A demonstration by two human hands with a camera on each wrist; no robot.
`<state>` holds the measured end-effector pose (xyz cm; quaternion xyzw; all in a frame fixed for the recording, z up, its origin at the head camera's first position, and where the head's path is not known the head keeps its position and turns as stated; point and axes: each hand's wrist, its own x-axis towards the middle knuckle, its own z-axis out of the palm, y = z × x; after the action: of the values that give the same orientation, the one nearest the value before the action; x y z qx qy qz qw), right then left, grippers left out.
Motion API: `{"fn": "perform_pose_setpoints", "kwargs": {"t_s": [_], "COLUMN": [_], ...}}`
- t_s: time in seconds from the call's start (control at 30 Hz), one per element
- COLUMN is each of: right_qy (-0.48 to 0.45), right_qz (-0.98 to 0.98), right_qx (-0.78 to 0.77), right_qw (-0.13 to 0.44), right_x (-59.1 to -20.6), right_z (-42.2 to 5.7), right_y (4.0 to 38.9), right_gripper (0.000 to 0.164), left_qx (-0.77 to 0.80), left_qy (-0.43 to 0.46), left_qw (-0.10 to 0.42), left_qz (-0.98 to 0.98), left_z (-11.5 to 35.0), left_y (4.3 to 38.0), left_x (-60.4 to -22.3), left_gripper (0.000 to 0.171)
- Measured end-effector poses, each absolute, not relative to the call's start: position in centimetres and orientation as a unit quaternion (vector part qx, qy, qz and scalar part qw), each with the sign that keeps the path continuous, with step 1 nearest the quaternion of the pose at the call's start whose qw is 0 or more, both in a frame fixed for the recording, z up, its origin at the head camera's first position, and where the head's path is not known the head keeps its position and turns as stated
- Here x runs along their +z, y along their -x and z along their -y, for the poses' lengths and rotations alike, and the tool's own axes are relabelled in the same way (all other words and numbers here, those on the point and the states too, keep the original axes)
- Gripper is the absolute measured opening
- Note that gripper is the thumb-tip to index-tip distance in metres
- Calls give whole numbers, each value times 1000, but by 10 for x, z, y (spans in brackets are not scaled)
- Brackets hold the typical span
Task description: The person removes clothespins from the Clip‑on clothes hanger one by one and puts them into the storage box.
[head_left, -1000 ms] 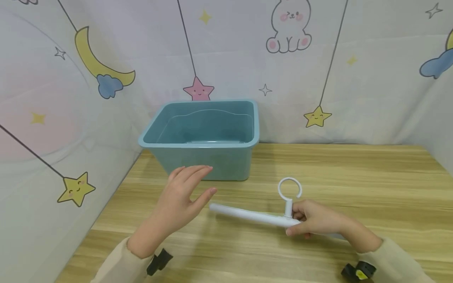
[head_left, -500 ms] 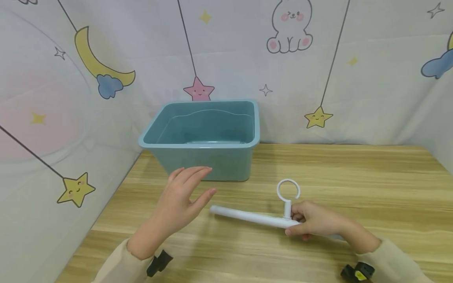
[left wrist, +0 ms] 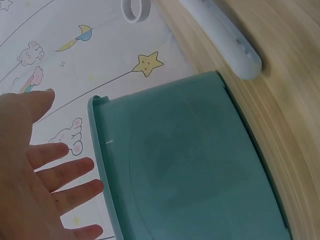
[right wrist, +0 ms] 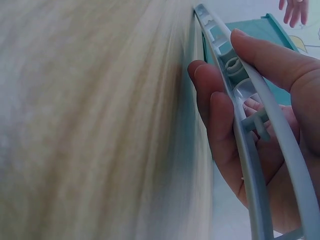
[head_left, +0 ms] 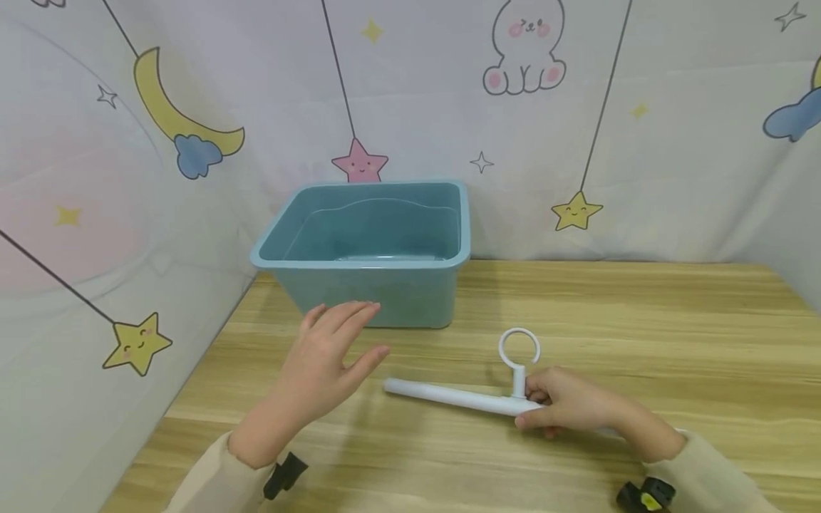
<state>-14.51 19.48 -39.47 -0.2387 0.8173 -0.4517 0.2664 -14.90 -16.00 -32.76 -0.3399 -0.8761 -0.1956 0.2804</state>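
Note:
A white plastic clothes hanger (head_left: 462,399) is gripped near its middle by my right hand (head_left: 571,402), with the thumb on the near side. Its round hook (head_left: 519,348) points up, and one arm of it stretches left across the wood. The right wrist view shows the hollow, ribbed underside of the hanger (right wrist: 250,115), fingers curled round its edge. To the left, my left hand (head_left: 330,356) hovers holding nothing, fingers extended and thumb apart, just past the hanger's left end. In the left wrist view the left hand (left wrist: 45,175) has its fingers spread.
A blue-green plastic tub (head_left: 362,263) stands behind the left hand, at the back of the wood-grain table (head_left: 641,320). A pale cloth printed with stars and bears (head_left: 423,107) hangs behind and along the left side.
The hanger and my right hand have come slightly lower and nearer; the hanger's left end has dropped a little. My left hand has hardly moved.

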Motion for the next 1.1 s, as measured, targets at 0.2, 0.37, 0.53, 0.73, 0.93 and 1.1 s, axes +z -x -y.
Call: {"fn": "perform_pose_setpoints", "kwargs": {"t_s": [0.2, 0.37, 0.53, 0.73, 0.93, 1.1], "right_qy": [235, 241, 253, 270, 285, 291], "right_qz": [-821, -825, -836, -855, -868, -872], "right_qx": [-449, -441, -424, -388, -364, -357], "right_qw": [264, 256, 238, 212, 181, 168], "right_x": [-393, -393, -392, -391, -390, -391], "right_z": [-194, -194, -195, -195, -195, -195], "right_y": [145, 144, 143, 142, 140, 140], "right_gripper": [28, 27, 24, 24, 24, 22], "left_qx": [-164, -144, -126, -101, -84, -83], "left_qy": [324, 318, 314, 297, 281, 279], "left_qw": [254, 229, 204, 161, 121, 111], "left_qz": [896, 909, 919, 936, 948, 950], "left_z": [161, 161, 162, 161, 160, 159], "left_y": [148, 145, 142, 136, 131, 128], "left_x": [-328, -328, -331, -334, -335, -335], "left_gripper": [63, 67, 70, 73, 75, 75]}}
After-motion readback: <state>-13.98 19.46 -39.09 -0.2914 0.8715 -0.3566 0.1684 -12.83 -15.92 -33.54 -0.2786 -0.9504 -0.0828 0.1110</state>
